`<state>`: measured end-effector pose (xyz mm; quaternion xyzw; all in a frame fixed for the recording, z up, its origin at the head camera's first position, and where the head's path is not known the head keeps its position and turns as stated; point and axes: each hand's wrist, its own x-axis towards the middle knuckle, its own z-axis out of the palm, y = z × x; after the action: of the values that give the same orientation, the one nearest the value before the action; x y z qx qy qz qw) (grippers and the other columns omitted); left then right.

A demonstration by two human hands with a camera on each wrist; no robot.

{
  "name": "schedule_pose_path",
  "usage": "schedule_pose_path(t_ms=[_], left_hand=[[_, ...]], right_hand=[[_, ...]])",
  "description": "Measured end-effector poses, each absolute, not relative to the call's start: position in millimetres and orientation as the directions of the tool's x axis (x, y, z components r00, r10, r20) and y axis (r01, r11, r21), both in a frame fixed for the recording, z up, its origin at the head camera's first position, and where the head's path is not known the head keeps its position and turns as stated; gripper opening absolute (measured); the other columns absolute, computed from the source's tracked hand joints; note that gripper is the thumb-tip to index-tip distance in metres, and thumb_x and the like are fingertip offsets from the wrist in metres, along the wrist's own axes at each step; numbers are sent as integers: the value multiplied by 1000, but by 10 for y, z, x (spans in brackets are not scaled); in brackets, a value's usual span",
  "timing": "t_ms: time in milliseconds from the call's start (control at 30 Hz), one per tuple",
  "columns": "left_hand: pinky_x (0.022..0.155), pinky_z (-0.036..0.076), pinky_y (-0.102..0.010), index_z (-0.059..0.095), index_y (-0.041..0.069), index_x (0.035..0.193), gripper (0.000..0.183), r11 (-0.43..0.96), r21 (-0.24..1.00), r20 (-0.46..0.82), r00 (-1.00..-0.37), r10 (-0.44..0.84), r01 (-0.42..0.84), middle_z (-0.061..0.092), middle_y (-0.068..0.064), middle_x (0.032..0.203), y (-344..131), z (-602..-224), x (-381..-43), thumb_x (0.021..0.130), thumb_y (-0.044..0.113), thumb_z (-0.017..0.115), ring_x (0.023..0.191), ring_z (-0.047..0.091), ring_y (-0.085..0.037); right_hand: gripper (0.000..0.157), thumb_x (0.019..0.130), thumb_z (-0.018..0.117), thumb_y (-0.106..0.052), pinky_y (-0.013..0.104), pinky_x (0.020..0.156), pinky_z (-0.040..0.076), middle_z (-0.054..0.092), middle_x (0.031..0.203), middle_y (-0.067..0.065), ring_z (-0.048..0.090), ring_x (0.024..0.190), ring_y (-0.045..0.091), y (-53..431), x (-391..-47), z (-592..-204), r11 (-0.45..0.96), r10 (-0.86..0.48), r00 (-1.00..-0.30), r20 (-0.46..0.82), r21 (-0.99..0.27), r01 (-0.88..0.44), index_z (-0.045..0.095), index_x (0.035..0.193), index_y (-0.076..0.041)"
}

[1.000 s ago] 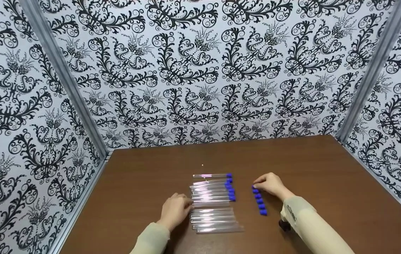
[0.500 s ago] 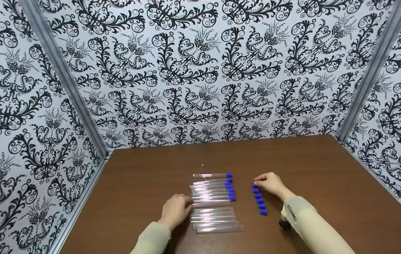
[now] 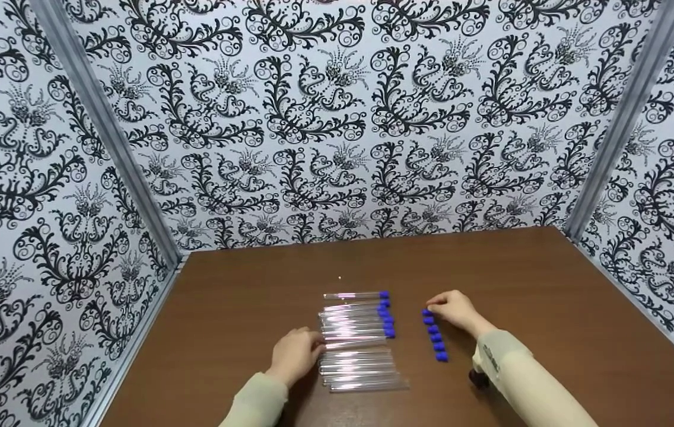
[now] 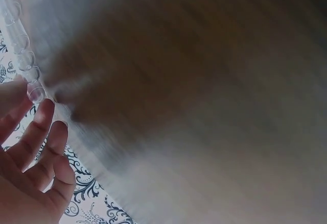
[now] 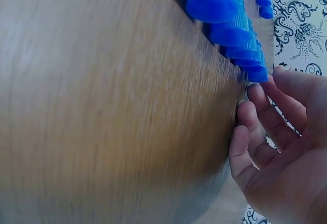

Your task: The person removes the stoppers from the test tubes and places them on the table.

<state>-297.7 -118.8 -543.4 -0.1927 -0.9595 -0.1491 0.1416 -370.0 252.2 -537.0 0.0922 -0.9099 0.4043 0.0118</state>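
Clear test tubes lie side by side on the brown table. In the head view, the far group of tubes (image 3: 349, 323) mostly wears blue caps (image 3: 388, 320) at the right ends; the near tubes (image 3: 361, 370) are uncapped. My left hand (image 3: 296, 354) is at the left ends of the tubes. In the left wrist view its thumb and forefinger pinch the rounded end of a tube (image 4: 37, 94). To the right, loose blue caps (image 3: 435, 338) form a row. My right hand (image 3: 454, 309) is at the row's far end, thumb and fingers at the last cap (image 5: 257, 75).
The brown table (image 3: 242, 284) runs back to a black-and-white patterned wall (image 3: 337, 142). Grey metal posts (image 3: 622, 118) stand at its back corners. A small dark object (image 3: 479, 378) shows under the right sleeve.
My right hand has shifted very slightly away from the row, so the farthest cap shows a little more. The left hand stays at the tube ends.
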Motion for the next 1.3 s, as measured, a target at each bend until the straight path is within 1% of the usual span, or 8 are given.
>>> schedule_pose_path(t_ms=[233,367,467,600,800,933,1133,1300], left_hand=[[67,51,-41,75,16,89,11,881,241,324,-890,322,407,64,2,83,-1189,-5427,-2984,85,25,72,79,62,-23],[77,51,-43,75,14,90,14,883,246,322,-893,315,400,65,1,84,-1198,-5412,-2983,87,26,71,81,64,-24],[76,52,-42,75,14,90,15,882,255,321,-895,310,397,65,2,83,-1201,-5397,-2984,87,27,71,81,64,-23],[67,51,-39,75,14,89,15,882,270,308,-902,302,387,64,4,80,-1203,-5391,-2986,87,29,71,77,64,-20],[69,51,-40,75,14,91,16,883,288,289,-912,290,372,65,4,81,-1203,-5387,-2994,88,29,70,80,64,-20],[72,52,-41,75,15,93,15,884,305,291,-918,268,355,66,3,84,-1208,-5385,-3008,88,28,70,83,64,-22],[75,52,-45,74,13,98,15,882,343,293,-929,226,323,69,-1,92,-1205,-5403,-3020,89,24,68,89,65,-26],[74,52,-50,73,11,104,19,875,377,281,-938,204,303,71,-7,99,-1183,-5429,-3022,90,20,67,93,65,-31]], right_hand=[[20,91,62,-5,36,69,55,70,100,16,67,84,25,2524,-3696,-5356,603,-165,-983,80,-780,-165,71,104,8],[21,92,61,-5,33,69,56,70,99,18,68,83,25,2525,-3686,-5346,571,-182,-981,74,-804,-167,69,105,10],[22,92,61,-6,32,66,54,70,98,17,67,76,24,2534,-3676,-5341,571,-184,-980,73,-804,-167,69,105,10],[23,92,61,-7,32,60,51,70,94,15,62,66,21,2549,-3666,-5345,575,-182,-980,79,-800,-171,69,105,10],[23,90,63,-7,31,61,50,71,89,14,61,64,18,2563,-3667,-5373,567,-171,-982,77,-808,-162,70,104,10],[21,89,64,-7,34,67,53,71,89,14,66,72,21,2546,-3656,-5356,566,-118,-990,82,-814,-135,71,102,8],[18,84,71,-10,43,80,52,71,94,6,66,88,24,2346,-3576,-5278,676,-88,-978,189,-710,-198,74,100,-2],[23,77,77,-14,42,75,52,71,92,-1,66,84,21,2031,-3398,-5211,756,-182,-952,245,-585,-294,75,99,-9]])
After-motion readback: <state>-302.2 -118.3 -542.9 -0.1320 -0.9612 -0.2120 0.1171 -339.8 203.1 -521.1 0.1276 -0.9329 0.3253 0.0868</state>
